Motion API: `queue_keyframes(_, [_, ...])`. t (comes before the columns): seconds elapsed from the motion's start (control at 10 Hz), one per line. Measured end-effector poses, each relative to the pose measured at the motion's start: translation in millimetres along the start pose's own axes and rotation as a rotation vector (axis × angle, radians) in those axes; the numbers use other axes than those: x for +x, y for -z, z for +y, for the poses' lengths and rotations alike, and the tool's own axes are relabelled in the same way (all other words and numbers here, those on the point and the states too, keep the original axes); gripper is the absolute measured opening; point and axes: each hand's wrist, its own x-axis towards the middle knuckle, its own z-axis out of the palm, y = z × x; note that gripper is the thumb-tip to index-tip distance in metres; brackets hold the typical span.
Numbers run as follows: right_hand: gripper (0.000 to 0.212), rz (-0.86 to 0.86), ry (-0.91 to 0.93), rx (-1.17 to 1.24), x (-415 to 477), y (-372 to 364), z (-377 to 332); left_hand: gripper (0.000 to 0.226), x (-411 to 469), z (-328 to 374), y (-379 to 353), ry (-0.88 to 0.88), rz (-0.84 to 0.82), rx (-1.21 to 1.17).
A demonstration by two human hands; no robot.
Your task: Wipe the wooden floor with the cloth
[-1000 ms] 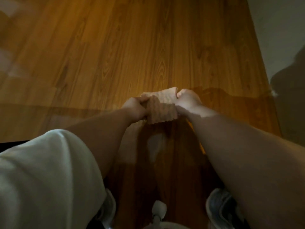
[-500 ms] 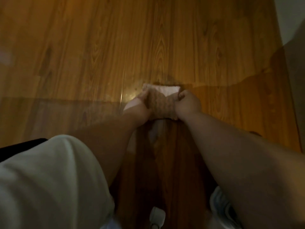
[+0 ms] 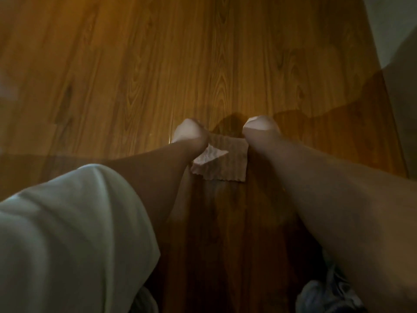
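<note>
We're barely starting: cloth is sitting spread between left hand and right hand, low over the wooden floor; contact can't be told. Each hand is meeting an upper corner, fingers hidden, so we can't tell the grip. No wiped patch is showing, so we're judging the floor all to do. Sleeve and shoe are crowding near side; wall is bounding right.

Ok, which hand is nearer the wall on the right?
Right. The right hand holds the right edge of the cloth, on the side toward the pale wall; the left hand holds the cloth's left edge, farther from that wall.
</note>
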Motion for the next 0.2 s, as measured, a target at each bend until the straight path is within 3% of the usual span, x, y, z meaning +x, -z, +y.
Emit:
queue_keyframes(0.1, [0.027, -0.061, 0.04, 0.0, 22, -3, -6, 0.023, 25, 11, -9, -0.011, -0.029, -0.04])
queue_keyframes(0.2, [0.021, -0.019, 0.014, 0.01, 42, 19, -44, 0.023, 59, 50, 6, -0.027, -0.019, -0.101])
